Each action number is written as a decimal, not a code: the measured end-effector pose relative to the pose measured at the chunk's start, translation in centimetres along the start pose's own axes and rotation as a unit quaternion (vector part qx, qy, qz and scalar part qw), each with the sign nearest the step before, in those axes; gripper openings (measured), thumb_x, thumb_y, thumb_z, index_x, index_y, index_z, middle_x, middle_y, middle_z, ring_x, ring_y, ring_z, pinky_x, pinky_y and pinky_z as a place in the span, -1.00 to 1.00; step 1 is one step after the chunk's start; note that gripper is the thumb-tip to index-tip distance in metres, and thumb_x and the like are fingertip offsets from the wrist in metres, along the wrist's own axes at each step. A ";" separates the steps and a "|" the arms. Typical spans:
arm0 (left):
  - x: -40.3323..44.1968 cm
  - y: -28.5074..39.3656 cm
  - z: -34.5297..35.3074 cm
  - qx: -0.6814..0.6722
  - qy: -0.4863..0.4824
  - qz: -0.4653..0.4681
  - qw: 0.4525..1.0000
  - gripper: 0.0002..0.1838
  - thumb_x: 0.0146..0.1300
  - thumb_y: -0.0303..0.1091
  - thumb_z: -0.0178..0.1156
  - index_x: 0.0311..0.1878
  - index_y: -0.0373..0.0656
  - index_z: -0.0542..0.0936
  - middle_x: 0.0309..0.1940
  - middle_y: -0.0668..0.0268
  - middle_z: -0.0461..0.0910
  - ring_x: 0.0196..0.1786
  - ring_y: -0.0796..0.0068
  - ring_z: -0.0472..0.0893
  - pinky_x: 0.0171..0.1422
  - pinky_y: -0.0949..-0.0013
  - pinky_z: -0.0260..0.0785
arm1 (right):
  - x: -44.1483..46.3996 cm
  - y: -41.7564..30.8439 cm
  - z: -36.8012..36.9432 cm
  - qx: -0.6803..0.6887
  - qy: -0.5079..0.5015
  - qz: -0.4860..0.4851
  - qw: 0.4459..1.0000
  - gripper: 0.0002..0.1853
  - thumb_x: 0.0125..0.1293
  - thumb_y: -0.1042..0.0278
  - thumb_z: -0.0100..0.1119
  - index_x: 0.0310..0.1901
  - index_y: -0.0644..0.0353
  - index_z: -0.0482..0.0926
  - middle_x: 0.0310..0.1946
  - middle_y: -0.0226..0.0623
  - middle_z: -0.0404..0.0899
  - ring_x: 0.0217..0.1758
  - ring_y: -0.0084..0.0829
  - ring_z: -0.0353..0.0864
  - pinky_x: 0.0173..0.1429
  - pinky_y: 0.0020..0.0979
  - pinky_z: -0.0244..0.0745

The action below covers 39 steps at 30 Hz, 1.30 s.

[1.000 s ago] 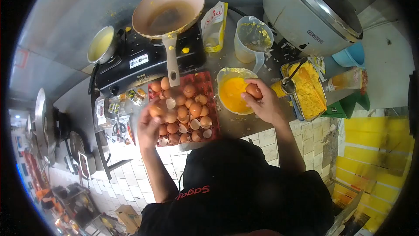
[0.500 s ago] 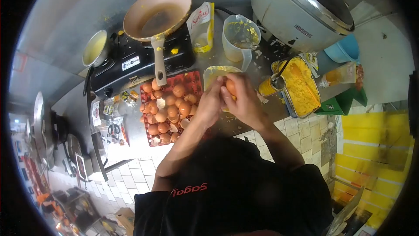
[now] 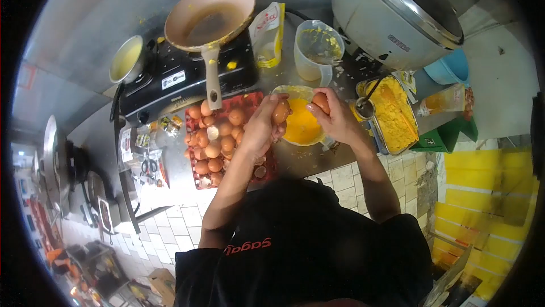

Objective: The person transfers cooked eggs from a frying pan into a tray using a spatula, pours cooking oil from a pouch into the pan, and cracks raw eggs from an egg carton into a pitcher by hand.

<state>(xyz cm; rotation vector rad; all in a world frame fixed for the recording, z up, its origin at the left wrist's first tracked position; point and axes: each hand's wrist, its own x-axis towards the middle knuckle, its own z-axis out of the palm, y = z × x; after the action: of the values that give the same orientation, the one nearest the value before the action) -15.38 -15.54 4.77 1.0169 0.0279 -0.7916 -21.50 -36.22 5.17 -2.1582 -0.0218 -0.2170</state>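
Observation:
My left hand is closed round a brown egg at the left rim of a clear container. My right hand grips another brown egg at the container's right side. Between them, yellow beaten or broken egg fills the lower part of the container. Whether either shell is cracked cannot be made out. Left of my left hand is a red tray with several brown eggs and shells, partly hidden by my left forearm.
Behind the tray, a pan and a small pot sit on a black stove. A measuring jug stands behind the container. To the right are an open can, a tray of yellow food and a large cooker.
My left hand has come from over the egg tray to the container with its egg. The hands met over the container half a second ago and are now apart. The view has shifted slightly.

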 end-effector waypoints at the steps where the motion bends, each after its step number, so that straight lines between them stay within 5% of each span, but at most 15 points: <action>1: -0.5 0.1 -0.6 0.010 0.010 0.001 1.000 -0.58 0.57 0.00 -0.11 0.20 -0.10 0.47 -0.25 0.34 0.53 -0.48 0.67 0.36 -0.46 0.60 0.17 | 0.1 0.3 0.1 -0.022 -0.007 -0.006 1.000 -0.63 0.40 0.18 0.24 0.05 0.23 0.39 -0.25 0.02 0.60 -0.16 0.06 0.65 -0.13 -0.16 0.51; 5: -3.6 0.4 -5.0 0.025 0.041 0.001 0.999 -0.60 0.56 -0.01 -0.08 0.15 -0.11 0.52 -0.24 0.33 0.55 -0.49 0.68 0.34 -0.46 0.60 0.16 | 0.5 0.5 0.0 -0.088 -0.056 0.005 0.995 -0.62 0.41 0.15 0.22 0.03 0.25 0.39 -0.28 0.03 0.60 -0.23 0.02 0.64 -0.16 -0.18 0.51; 9: -5.3 1.1 -10.3 0.114 0.167 0.039 0.979 -0.59 0.30 -0.03 0.32 -0.03 -0.18 0.56 -0.32 0.37 0.61 -0.56 0.67 0.45 -0.51 0.64 0.25 | 1.1 -0.4 0.4 -0.140 -0.034 0.028 0.989 -0.64 0.44 0.07 0.18 0.01 0.18 0.39 -0.27 0.03 0.62 -0.21 0.14 0.62 -0.18 -0.12 0.50; 10: -5.3 1.6 -11.6 0.272 0.231 0.108 0.928 -0.65 0.27 -0.11 0.36 -0.12 -0.19 0.57 -0.33 0.38 0.63 -0.50 0.66 0.54 -0.48 0.60 0.34 | 1.2 -0.9 0.4 -0.147 -0.029 0.033 0.988 -0.64 0.44 0.06 0.17 0.02 0.17 0.39 -0.26 0.02 0.63 -0.20 0.15 0.62 -0.17 -0.10 0.50; 12: -3.3 2.2 -15.3 0.343 0.301 0.158 0.876 -0.65 0.17 -0.19 0.43 -0.13 -0.20 0.57 -0.39 0.30 0.66 -0.45 0.50 0.63 -0.44 0.48 0.45 | 1.5 -2.1 0.4 -0.161 -0.021 0.041 0.986 -0.63 0.44 0.04 0.15 0.03 0.14 0.39 -0.25 0.02 0.64 -0.19 0.17 0.62 -0.17 -0.06 0.50; 15: -0.2 3.4 -18.1 0.549 0.403 0.282 0.675 -0.64 0.06 -0.27 0.47 -0.15 -0.19 0.56 -0.46 0.20 0.67 -0.43 0.29 0.68 -0.35 0.29 0.52 | 1.6 -3.5 0.9 -0.190 0.018 0.023 0.981 -0.63 0.44 0.02 0.14 0.04 0.13 0.39 -0.24 0.01 0.65 -0.18 0.18 0.63 -0.17 -0.01 0.51; 18: 3.0 4.0 -21.5 0.564 0.341 0.170 0.733 -0.62 -0.03 -0.27 0.49 -0.20 -0.15 0.55 -0.42 0.13 0.69 -0.33 0.13 0.72 -0.21 0.17 0.54 | 1.5 -3.6 0.9 -0.253 -0.007 0.037 0.967 -0.62 0.43 0.03 0.16 0.05 0.14 0.39 -0.22 0.00 0.65 -0.17 0.18 0.62 -0.14 -0.02 0.51; 25: 3.4 3.6 -21.1 0.648 0.309 0.109 0.687 -0.59 -0.03 -0.15 0.49 -0.20 -0.11 0.53 -0.37 0.13 0.71 -0.24 0.02 0.71 -0.14 0.09 0.54 | 0.5 -2.8 1.2 -0.265 0.048 0.010 0.963 -0.62 0.41 0.13 0.21 0.07 0.22 0.43 -0.11 0.03 0.60 -0.11 0.11 0.62 -0.08 -0.09 0.52; 34: 2.9 1.2 -23.5 0.648 0.300 0.284 0.640 -0.59 0.01 -0.27 0.42 -0.09 -0.11 0.50 -0.26 -0.02 0.67 -0.19 -0.10 0.67 -0.15 -0.04 0.50 | 0.4 -2.0 2.3 -0.146 0.102 0.069 0.982 -0.67 0.34 0.27 0.30 0.04 0.25 0.52 -0.23 -0.14 0.64 -0.22 -0.24 0.64 -0.12 -0.32 0.52; 37: 2.8 1.8 -23.5 0.561 0.277 0.247 0.739 -0.62 0.03 -0.30 0.39 -0.10 -0.12 0.50 -0.26 -0.02 0.67 -0.19 -0.11 0.66 -0.15 -0.01 0.51 | 0.4 -1.7 3.3 -0.125 0.064 0.092 0.986 -0.68 0.34 0.30 0.30 0.05 0.23 0.53 -0.26 -0.23 0.66 -0.23 -0.41 0.64 -0.12 -0.41 0.52; 39: 1.9 2.8 -22.2 0.542 0.321 0.248 0.736 -0.57 0.00 -0.30 0.44 -0.09 -0.15 0.49 -0.27 -0.01 0.67 -0.21 -0.09 0.66 -0.13 0.07 0.53 | 1.1 -3.1 3.4 -0.069 0.067 0.115 0.989 -0.69 0.35 0.33 0.29 0.06 0.22 0.52 -0.26 -0.27 0.66 -0.22 -0.49 0.64 -0.13 -0.45 0.52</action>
<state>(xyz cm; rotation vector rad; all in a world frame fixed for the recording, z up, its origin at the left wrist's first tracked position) -5.05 1.17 -6.03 2.2673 -0.1299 0.1808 -20.20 -31.76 6.02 -2.2570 0.3277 -0.2351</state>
